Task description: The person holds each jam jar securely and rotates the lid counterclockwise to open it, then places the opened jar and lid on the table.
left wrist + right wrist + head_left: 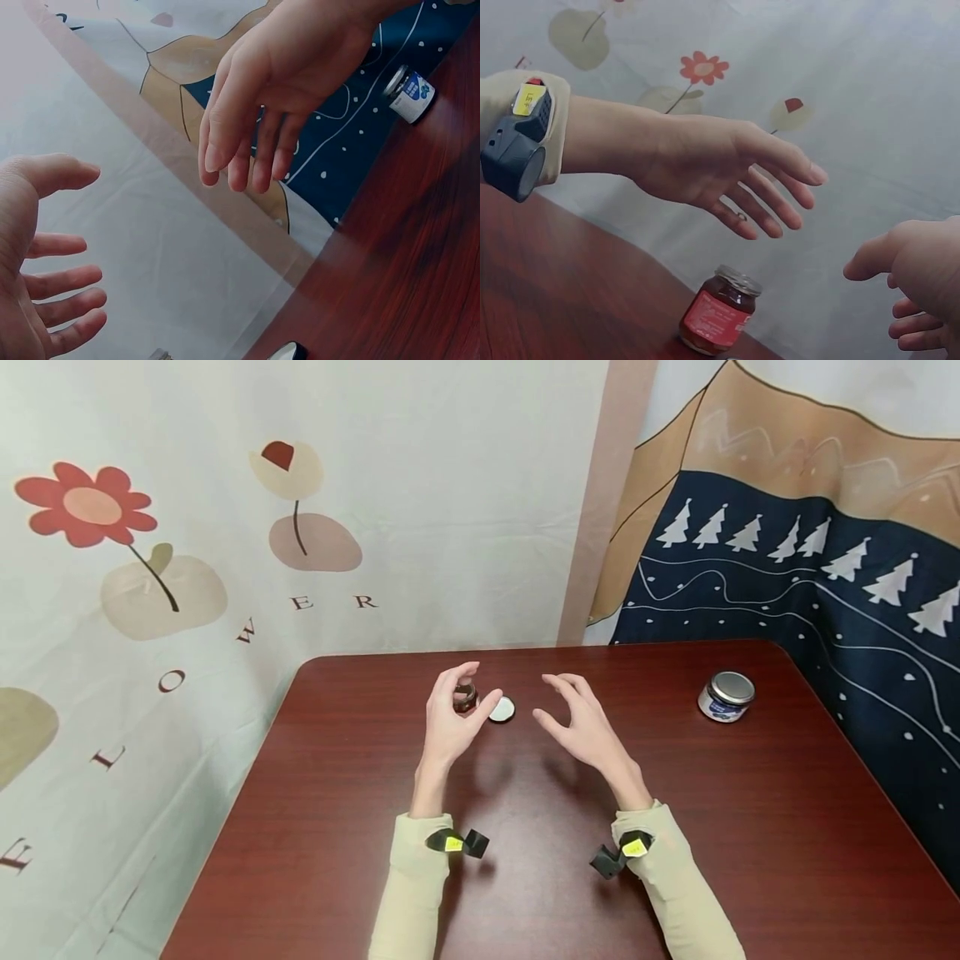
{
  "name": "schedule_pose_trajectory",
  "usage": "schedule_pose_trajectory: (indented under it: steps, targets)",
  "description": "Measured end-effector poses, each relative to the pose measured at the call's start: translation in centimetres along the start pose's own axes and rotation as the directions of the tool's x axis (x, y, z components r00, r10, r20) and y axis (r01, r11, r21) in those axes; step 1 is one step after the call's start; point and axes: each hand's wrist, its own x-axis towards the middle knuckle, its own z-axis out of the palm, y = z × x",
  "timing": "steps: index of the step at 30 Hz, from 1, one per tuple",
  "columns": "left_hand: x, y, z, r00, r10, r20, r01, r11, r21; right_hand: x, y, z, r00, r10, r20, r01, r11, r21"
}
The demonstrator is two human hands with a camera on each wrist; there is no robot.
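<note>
My left hand (452,714) hovers over the table with fingers loosely bent and the thumb apart, holding nothing. Behind it, partly covered in the head view, stands a small glass jar of dark red-brown contents, whose red label and uncapped glass mouth show in the right wrist view, jar (718,319). Its round lid (502,710) lies beside it, white inside facing up. To the right of the lid my right hand (583,722) is raised, its fingers spread and relaxed around nothing. The two palms roughly face each other.
A second jar (726,697), silver-lidded with a blue and white label, stands at the table's far right. The dark red wooden table (337,860) ends at a pale printed curtain (465,527) behind and a navy tree-patterned cloth (750,577) on the right.
</note>
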Motion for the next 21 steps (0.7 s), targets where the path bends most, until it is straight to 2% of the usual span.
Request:
schedule_pose_trajectory:
  steps: [8, 16, 21]
  targets:
    - [-0.1, 0.3, 0.6, 0.998, -0.049, 0.043, 0.049, 0.999, -0.004, 0.0, 0.0, -0.5, 0.999, -0.029, -0.03, 0.029, 1.0, 0.002]
    - [-0.1, 0.6, 1.5, 0.995, -0.034, 0.092, 0.031, 0.999, 0.027, -0.1, 0.0, -1.1, 1.0, -0.006, -0.03, 0.006, 1.0, 0.005]
    - [-0.1, 0.7, 2.0, 0.992, -0.054, 0.115, 0.049, 0.998, 0.043, -0.2, 0.0, -1.5, 0.999, 0.006, -0.035, -0.006, 1.0, -0.005]
